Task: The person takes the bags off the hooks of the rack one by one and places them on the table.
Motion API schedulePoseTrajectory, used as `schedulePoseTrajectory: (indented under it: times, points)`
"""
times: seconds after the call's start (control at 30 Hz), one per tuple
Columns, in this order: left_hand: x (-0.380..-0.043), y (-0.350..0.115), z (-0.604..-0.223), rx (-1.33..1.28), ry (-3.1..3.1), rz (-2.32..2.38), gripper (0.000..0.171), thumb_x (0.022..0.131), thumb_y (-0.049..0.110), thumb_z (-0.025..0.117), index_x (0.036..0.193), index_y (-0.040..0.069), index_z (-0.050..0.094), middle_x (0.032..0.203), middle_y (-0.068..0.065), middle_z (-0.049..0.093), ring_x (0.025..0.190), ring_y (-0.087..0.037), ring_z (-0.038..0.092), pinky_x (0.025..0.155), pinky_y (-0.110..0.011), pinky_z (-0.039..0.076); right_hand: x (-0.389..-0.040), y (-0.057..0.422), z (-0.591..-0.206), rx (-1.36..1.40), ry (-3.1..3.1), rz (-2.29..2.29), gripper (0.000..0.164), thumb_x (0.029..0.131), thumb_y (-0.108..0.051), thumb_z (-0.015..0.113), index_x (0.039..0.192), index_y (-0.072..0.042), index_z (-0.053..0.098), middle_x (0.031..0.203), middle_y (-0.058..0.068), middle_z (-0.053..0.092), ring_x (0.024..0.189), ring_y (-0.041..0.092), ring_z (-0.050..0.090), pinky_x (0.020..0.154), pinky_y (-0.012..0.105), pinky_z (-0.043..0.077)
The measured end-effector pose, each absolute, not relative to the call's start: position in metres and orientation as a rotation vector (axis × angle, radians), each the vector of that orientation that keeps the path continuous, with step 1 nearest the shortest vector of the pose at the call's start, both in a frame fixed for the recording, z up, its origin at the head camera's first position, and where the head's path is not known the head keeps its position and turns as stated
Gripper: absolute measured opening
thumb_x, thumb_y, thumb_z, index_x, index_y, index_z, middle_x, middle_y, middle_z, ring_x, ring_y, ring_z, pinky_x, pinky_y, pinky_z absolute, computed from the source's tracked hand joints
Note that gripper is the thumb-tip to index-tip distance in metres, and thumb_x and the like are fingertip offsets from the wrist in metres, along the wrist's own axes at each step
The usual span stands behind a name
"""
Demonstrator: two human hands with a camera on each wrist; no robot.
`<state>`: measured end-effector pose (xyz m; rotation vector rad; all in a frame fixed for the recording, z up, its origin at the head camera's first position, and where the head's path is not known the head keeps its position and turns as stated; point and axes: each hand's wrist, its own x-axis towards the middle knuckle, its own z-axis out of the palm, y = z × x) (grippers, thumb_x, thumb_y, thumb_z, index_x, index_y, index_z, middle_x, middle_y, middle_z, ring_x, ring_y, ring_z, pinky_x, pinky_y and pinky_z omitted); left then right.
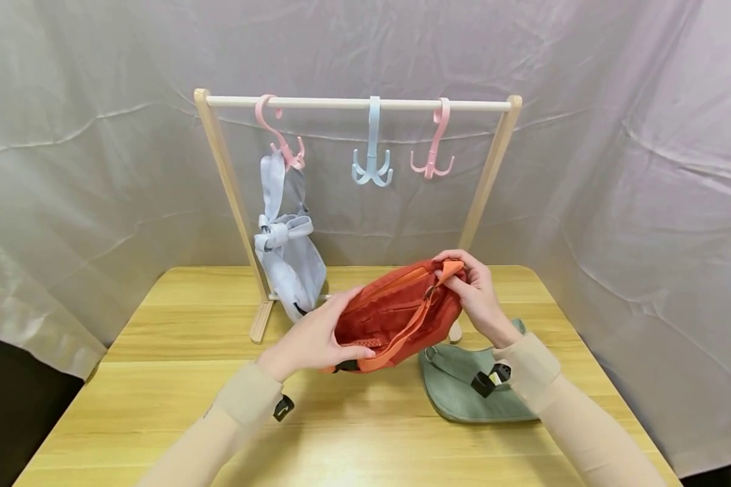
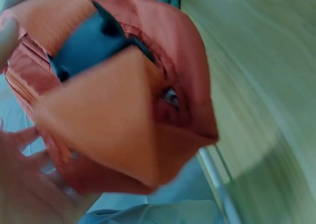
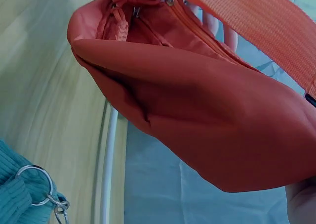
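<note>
In the head view an orange-red zippered bag (image 1: 384,308) is held tilted above the table, its right end higher. My left hand (image 1: 317,331) grips its lower left end, thumb on the near side, fingers behind. At the upper right end, my right hand (image 1: 472,291) pinches the bag and its orange strap (image 1: 451,269). The mouth gapes in the right wrist view, showing zips and red lining (image 3: 158,28). A black buckle (image 2: 91,43) joins the strap in the left wrist view. Under my right wrist lies a green bag (image 1: 472,389) with a metal ring.
Behind stands a wooden rack with a white rail (image 1: 323,103). From it hang a left pink hook (image 1: 286,152), a blue hook (image 1: 372,149) and a right pink hook (image 1: 434,145). A pale blue bag (image 1: 295,260) with a knotted strap hangs on the left one. Grey curtains (image 1: 646,203) surround the table.
</note>
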<state>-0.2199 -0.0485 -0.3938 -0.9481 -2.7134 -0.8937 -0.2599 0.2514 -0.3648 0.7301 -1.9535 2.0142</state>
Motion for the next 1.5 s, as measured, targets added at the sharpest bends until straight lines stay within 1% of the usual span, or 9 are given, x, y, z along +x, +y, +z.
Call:
schedulePoseTrajectory:
  times: [0.2, 0.37, 0.57, 0.8, 0.97, 1.13, 1.27, 1.33, 1.5]
  points:
    - [-0.211, -0.051, -0.397, -0.93, -2.742, -0.897, 0.11, 0.075, 0.06, 0.082, 0.16, 0.02, 0.025, 0.155, -0.002, 0.048, 0.135, -0.021, 0.055, 0.11, -0.045, 0.047, -0.256, 0.256, -0.368, 0.68, -1.931, 2.064, 0.024, 0.097, 0.002, 0.059, 0.109, -0.016, 0.067, 0.1, -0.008, 0.067, 0.087, 0.004, 0.062, 0.072, 0.014, 0.053]
    - [-0.207, -0.054, -0.406, -0.939, -2.71, -0.865, 0.106, 0.077, 0.054, 0.084, 0.16, 0.022, 0.025, 0.149, -0.002, 0.053, 0.13, -0.022, 0.059, 0.104, -0.047, 0.051, -0.253, 0.258, -0.37, 0.654, -1.888, 2.159, 0.023, 0.098, 0.002, 0.058, 0.11, -0.016, 0.067, 0.101, -0.006, 0.068, 0.085, 0.005, 0.066, 0.074, 0.016, 0.057]
    - [-0.205, -0.055, -0.415, -0.891, -2.698, -0.779, 0.099, 0.081, 0.042, 0.083, 0.159, 0.021, 0.026, 0.148, -0.003, 0.055, 0.125, -0.026, 0.063, 0.1, -0.048, 0.053, -0.249, 0.258, -0.373, 0.633, -1.842, 2.304, 0.025, 0.1, 0.001, 0.056, 0.111, -0.018, 0.066, 0.103, -0.005, 0.07, 0.084, 0.007, 0.07, 0.075, 0.021, 0.06]
    - [-0.204, -0.057, -0.416, -0.865, -2.688, -0.731, 0.091, 0.083, 0.029, 0.083, 0.157, 0.016, 0.031, 0.133, -0.007, 0.066, 0.111, -0.028, 0.07, 0.09, -0.049, 0.057, -0.247, 0.257, -0.379, 0.576, -1.879, 2.359, 0.026, 0.1, 0.002, 0.055, 0.111, -0.019, 0.066, 0.107, -0.007, 0.067, 0.091, 0.005, 0.066, 0.078, 0.017, 0.057]
    - [-0.204, -0.061, -0.41, -0.903, -2.746, -0.67, 0.083, 0.084, 0.025, 0.083, 0.153, 0.017, 0.037, 0.123, -0.012, 0.07, 0.105, -0.03, 0.072, 0.082, -0.05, 0.057, -0.25, 0.259, -0.389, 0.586, -1.946, 2.416, 0.035, 0.098, 0.009, 0.049, 0.109, -0.02, 0.064, 0.107, -0.008, 0.066, 0.094, 0.004, 0.065, 0.08, 0.017, 0.056]
    - [-0.205, -0.066, -0.399, -0.947, -2.854, -0.586, 0.078, 0.084, 0.023, 0.082, 0.15, 0.016, 0.039, 0.118, -0.015, 0.07, 0.102, -0.035, 0.071, 0.083, -0.052, 0.057, -0.253, 0.264, -0.4, 0.598, -2.132, 2.403, 0.036, 0.096, 0.011, 0.047, 0.106, -0.022, 0.06, 0.106, -0.007, 0.059, 0.093, 0.004, 0.061, 0.077, 0.018, 0.056]
    - [-0.205, -0.071, -0.394, -0.973, -2.938, -0.503, 0.076, 0.082, 0.02, 0.084, 0.146, 0.014, 0.042, 0.11, -0.014, 0.071, 0.098, -0.034, 0.071, 0.084, -0.05, 0.057, -0.254, 0.267, -0.406, 0.627, -2.405, 2.24, 0.029, 0.095, 0.007, 0.052, 0.106, -0.019, 0.056, 0.103, -0.004, 0.058, 0.083, 0.006, 0.06, 0.065, 0.02, 0.053]
    - [-0.206, -0.073, -0.393, -0.987, -2.97, -0.458, 0.076, 0.081, 0.02, 0.085, 0.144, 0.012, 0.044, 0.107, -0.015, 0.071, 0.096, -0.033, 0.071, 0.085, -0.048, 0.057, -0.254, 0.268, -0.41, 0.651, -2.54, 2.127, 0.025, 0.093, 0.005, 0.054, 0.107, -0.015, 0.055, 0.101, -0.002, 0.059, 0.081, 0.008, 0.059, 0.064, 0.022, 0.051]
    - [-0.208, -0.073, -0.392, -0.972, -3.086, -0.39, 0.078, 0.076, 0.02, 0.088, 0.143, 0.012, 0.047, 0.105, -0.015, 0.072, 0.095, -0.034, 0.071, 0.087, -0.048, 0.056, -0.256, 0.27, -0.421, 0.806, -2.758, 1.895, 0.022, 0.087, 0.007, 0.057, 0.107, -0.001, 0.059, 0.101, 0.003, 0.054, 0.09, 0.012, 0.051, 0.073, 0.023, 0.048]
